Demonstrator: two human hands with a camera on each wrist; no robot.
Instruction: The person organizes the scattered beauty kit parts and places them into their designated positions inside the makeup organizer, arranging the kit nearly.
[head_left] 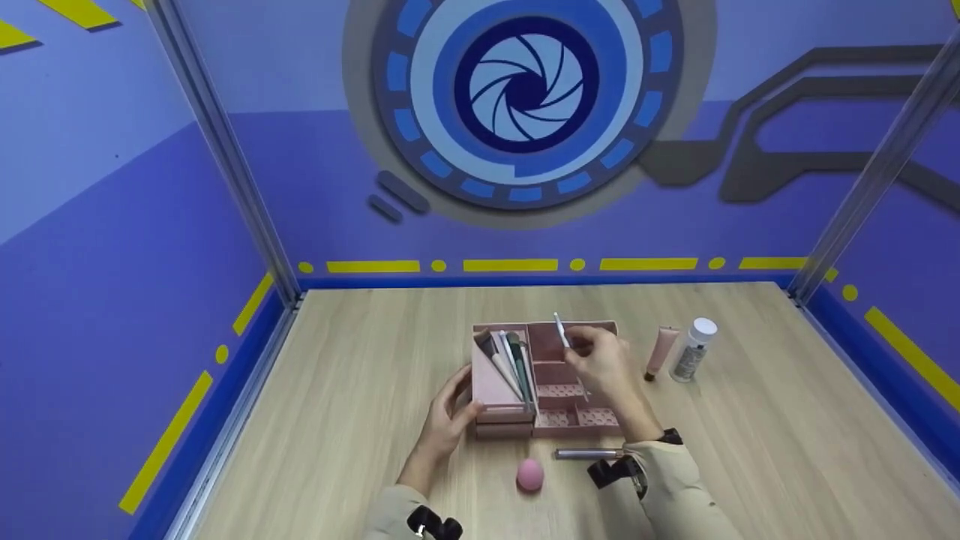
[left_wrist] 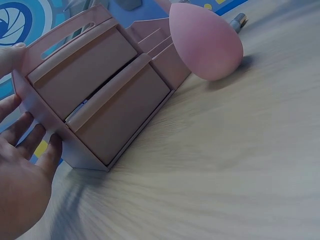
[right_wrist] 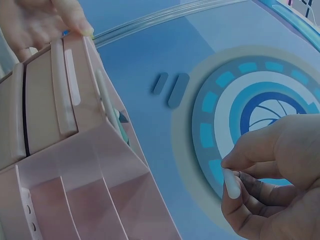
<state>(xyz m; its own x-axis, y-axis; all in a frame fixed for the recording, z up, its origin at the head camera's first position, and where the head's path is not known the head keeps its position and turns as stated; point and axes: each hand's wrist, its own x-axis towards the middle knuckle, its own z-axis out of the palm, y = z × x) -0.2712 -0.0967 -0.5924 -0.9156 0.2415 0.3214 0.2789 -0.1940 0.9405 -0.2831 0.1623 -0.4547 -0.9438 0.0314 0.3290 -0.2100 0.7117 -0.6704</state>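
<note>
A pink makeup organizer (head_left: 502, 430) stands on the table, with two drawers on its left and open compartments (head_left: 574, 391) on its right. Several makeup brushes (head_left: 516, 367) lean in its top left section. My left hand (head_left: 442, 426) grips the organizer's left side, thumb over the front top corner and fingertips against the side panel (left_wrist: 42, 107). Above the right compartments, my right hand (head_left: 604, 367) pinches a slim white stick (right_wrist: 231, 184) between thumb and fingers. Its exact kind cannot be told; its rounded white end shows in the right wrist view.
A pink egg-shaped makeup sponge (head_left: 530, 475) lies in front of the organizer. Beside it is a silver tube (head_left: 586, 454), partly behind the right wrist. To the right stand a pink squeeze tube (head_left: 662, 351) and a white-capped bottle (head_left: 694, 351). Walls enclose the table's back and sides.
</note>
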